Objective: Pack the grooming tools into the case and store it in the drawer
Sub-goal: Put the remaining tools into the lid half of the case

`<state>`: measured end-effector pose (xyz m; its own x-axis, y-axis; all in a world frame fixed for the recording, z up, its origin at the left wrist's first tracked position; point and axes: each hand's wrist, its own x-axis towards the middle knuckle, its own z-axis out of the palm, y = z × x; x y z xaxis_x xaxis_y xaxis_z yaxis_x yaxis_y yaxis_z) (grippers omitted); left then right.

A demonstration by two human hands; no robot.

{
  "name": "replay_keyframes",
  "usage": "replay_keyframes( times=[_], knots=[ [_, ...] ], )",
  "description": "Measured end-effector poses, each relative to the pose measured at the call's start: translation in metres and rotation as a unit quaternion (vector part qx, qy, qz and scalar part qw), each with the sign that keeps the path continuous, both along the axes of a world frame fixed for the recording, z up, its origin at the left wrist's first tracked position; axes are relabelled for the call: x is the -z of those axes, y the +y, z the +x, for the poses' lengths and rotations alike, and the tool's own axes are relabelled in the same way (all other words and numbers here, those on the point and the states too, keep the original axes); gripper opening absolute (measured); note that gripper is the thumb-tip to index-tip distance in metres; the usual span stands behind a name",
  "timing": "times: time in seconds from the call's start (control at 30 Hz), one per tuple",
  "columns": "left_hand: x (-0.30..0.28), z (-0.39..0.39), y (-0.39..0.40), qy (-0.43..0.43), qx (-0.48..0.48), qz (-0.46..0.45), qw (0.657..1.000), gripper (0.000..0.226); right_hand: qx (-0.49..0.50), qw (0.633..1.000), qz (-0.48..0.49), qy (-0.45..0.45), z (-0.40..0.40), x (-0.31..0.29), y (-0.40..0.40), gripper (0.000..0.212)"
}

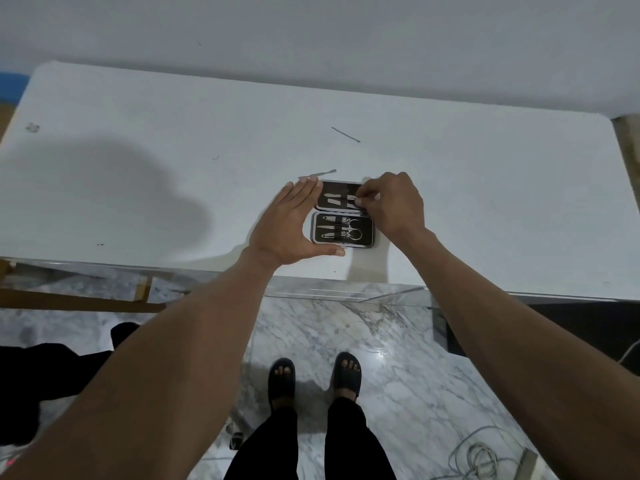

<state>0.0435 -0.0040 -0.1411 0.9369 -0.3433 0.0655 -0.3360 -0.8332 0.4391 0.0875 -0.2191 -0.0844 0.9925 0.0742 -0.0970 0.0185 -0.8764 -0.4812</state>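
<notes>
A small black grooming case (313, 230) lies open on the white table (485, 188), near its front edge. Its near half holds small scissors (355, 229), clippers and slim metal tools. My left hand (289, 226) rests flat against the case's left side, fingers straight, thumb along the near edge. Over the far half, my right hand (393, 206) pinches a thin metal tool (341, 201) with its fingertips. Two loose tools lie beyond the case: a flat metal pusher (318, 173) just behind it and a thin pick (345, 134) farther back.
A white wall rises behind the table. Below the front edge is marble floor with my sandalled feet (313, 379). A wooden frame (79, 299) stands under the table at left, a dark unit (540, 323) at right, and cables (481, 459) lie on the floor.
</notes>
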Motion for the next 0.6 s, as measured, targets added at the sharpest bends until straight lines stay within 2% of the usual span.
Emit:
replay_keyframes(
  times=[0.3, 0.6],
  knots=[
    [0.003, 0.001, 0.001, -0.008, 0.004, -0.007, 1.0, 0.141, -0.013, 0.999, 0.02, 0.04, 0.012, -0.009, -0.001, 0.01],
    [0.003, 0.0, 0.001, -0.016, 0.002, -0.008, 1.0, 0.136, 0.01, 0.999, 0.052, 0.006, 0.051, -0.013, 0.015, 0.016]
  ],
)
